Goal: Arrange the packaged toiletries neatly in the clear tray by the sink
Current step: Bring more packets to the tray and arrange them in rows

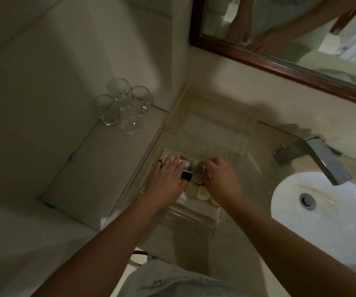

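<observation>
A clear tray point(194, 213) sits on the counter left of the sink. Inside it lie packaged toiletries point(189, 166): small dark-and-pale packets and round pale items point(202, 192) near the front. My left hand point(168, 179) lies flat on the packets at the tray's left side, fingers together and stretched out. My right hand point(220, 179) hovers over the tray's right side with fingers curled down onto a packet point(200, 168). Both hands hide much of the tray's contents. The picture is dim and blurred.
Behind the tray stands a second clear holder point(215, 129) against the wall. Several upturned glasses point(123, 106) stand on a raised ledge at the left. A white basin point(327, 213) and a metal faucet point(318, 157) are at the right. A wood-framed mirror point(279, 61) hangs above.
</observation>
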`<state>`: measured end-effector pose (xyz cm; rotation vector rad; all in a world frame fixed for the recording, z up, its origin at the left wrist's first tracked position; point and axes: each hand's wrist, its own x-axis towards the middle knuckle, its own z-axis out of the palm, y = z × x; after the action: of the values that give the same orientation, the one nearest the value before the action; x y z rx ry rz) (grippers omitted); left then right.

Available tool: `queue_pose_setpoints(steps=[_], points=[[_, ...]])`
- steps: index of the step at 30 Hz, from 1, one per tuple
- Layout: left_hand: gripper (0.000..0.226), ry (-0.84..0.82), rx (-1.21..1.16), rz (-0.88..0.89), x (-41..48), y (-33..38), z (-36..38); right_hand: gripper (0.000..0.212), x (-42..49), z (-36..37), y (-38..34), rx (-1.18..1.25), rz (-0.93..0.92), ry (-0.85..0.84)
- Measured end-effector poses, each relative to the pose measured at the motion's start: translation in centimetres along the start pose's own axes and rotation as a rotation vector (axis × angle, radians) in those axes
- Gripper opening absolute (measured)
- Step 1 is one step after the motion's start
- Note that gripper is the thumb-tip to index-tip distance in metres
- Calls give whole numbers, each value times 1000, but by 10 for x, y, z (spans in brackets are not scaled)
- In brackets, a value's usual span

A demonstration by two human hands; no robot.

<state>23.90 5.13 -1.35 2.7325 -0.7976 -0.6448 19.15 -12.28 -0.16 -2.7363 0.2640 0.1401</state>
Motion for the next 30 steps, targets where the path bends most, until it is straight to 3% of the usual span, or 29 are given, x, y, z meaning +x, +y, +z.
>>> queue_pose_setpoints(steps=[7, 12, 21, 30], points=[[64, -42, 87, 3, 2, -1, -4, 29, 7, 0, -7, 67, 71, 12], [68, -37, 70, -26, 3, -2, -3, 33, 9, -4, -3, 184, 253, -5], [68, -13, 111, 32, -3, -10, -3, 25, 11, -1, -15, 261, 277, 31], [64, 104, 28, 69, -5, 29, -17, 35, -30, -11, 17, 302, 299, 91]])
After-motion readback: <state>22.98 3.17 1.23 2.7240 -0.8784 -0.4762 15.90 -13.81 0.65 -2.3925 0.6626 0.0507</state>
